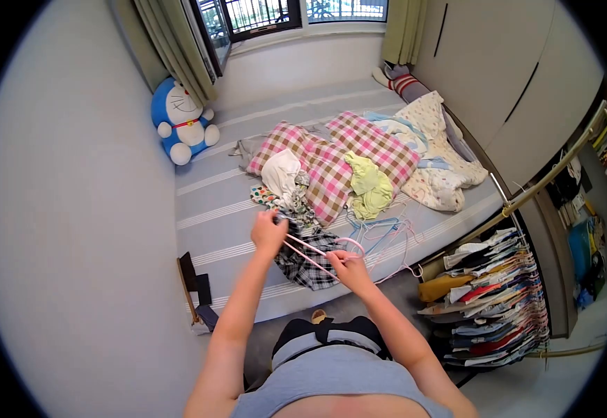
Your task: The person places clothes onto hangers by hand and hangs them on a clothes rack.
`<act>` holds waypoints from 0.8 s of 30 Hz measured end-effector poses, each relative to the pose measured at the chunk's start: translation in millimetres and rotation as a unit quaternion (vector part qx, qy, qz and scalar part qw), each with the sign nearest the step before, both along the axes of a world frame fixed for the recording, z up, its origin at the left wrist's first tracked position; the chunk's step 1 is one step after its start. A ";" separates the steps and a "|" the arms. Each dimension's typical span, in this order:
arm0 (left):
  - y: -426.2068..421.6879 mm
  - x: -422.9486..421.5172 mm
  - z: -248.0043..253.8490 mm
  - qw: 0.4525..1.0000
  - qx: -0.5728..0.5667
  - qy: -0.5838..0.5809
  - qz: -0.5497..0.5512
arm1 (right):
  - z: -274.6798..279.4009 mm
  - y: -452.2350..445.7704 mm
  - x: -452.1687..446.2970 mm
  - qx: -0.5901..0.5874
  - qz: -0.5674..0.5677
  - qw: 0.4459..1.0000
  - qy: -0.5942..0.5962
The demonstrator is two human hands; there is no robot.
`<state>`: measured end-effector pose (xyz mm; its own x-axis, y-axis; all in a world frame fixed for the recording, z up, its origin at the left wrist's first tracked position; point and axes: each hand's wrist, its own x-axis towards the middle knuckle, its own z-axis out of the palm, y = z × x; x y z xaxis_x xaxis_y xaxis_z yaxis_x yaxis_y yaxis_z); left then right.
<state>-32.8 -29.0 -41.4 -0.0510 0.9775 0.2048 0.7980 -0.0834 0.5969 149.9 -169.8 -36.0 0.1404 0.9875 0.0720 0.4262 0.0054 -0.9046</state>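
Note:
A pink clothes hanger [308,246] spans the gap between my two hands over the near side of the bed. My right hand [348,269] is closed on the hanger near its hook. At the hanger's other end, my left hand [269,233] is closed with dark checked cloth at its fingers. That cloth seems part of a black-and-white plaid garment [303,268], which hangs or lies crumpled below the hanger; which one I cannot tell. More hangers, blue and pink [380,233], lie tangled right of my hands.
Pink-and-brown checked bedding [328,174], a white garment [282,171], a yellow-green garment [369,184] and a patterned cream cloth [442,188] lie on the striped bed [206,237]. A blue plush toy [181,122] sits at the wall. Clothes hang on a rack [491,299] at right.

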 end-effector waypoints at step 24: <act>-13.5 15.2 120.7 0.911 0.245 0.079 -0.321 | 19.3 20.9 16.8 0.254 -0.188 0.947 -0.051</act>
